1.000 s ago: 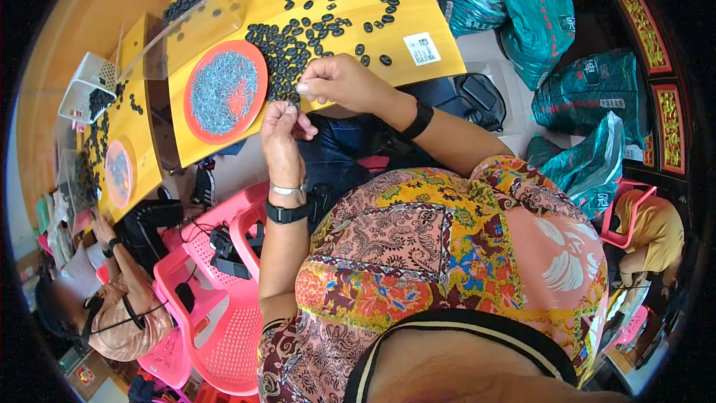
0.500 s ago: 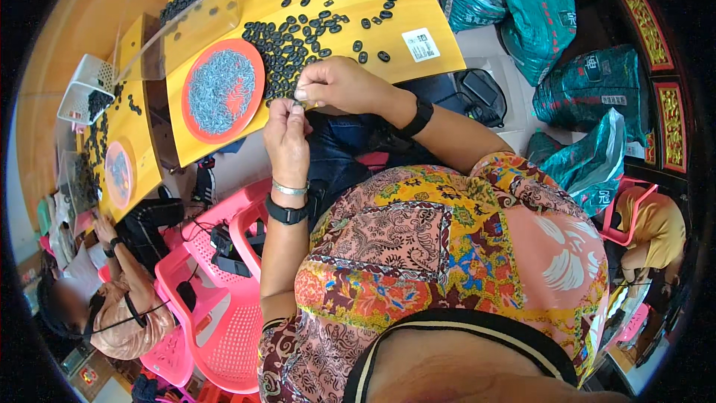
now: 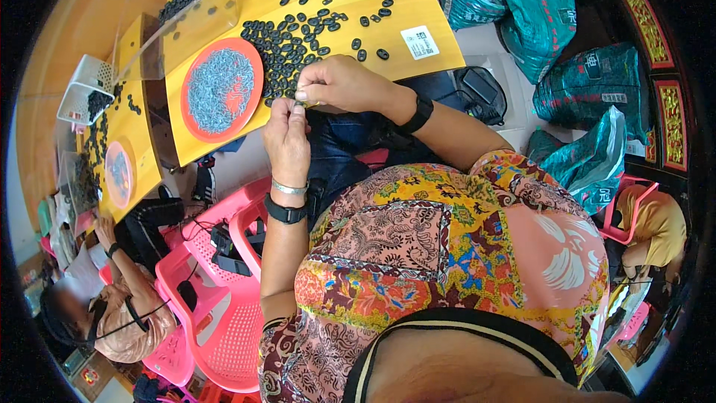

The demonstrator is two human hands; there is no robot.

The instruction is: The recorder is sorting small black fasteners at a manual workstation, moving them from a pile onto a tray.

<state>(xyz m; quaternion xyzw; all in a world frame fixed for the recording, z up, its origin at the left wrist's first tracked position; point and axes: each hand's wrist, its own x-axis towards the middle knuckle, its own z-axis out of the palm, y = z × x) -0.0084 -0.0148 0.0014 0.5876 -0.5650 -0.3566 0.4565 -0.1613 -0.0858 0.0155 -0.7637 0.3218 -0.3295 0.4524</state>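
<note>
My left hand (image 3: 288,133) and my right hand (image 3: 337,85) meet at the near edge of the yellow table (image 3: 418,7). The left thumb and fingers pinch a small dark piece, mostly hidden by the fingertips. Closed against it, the right thumb and forefinger grip something too small to make out. Just beyond the hands lies a spread of small black oval pieces (image 3: 287,48). An orange-red plate (image 3: 237,97) heaped with thin silvery metal pins (image 3: 212,86) sits to the left of them.
Clear plastic panels (image 3: 201,11) stand left of the plate. Teal sacks (image 3: 533,22) fill the right side. Pink plastic chairs (image 3: 231,328) are at lower left, where another person (image 3: 127,313) sits at the table. A white label (image 3: 420,43) lies on the tabletop.
My hands stay together in nearly the same pinch, with only slight finger movement. The person at the left has shifted a little.
</note>
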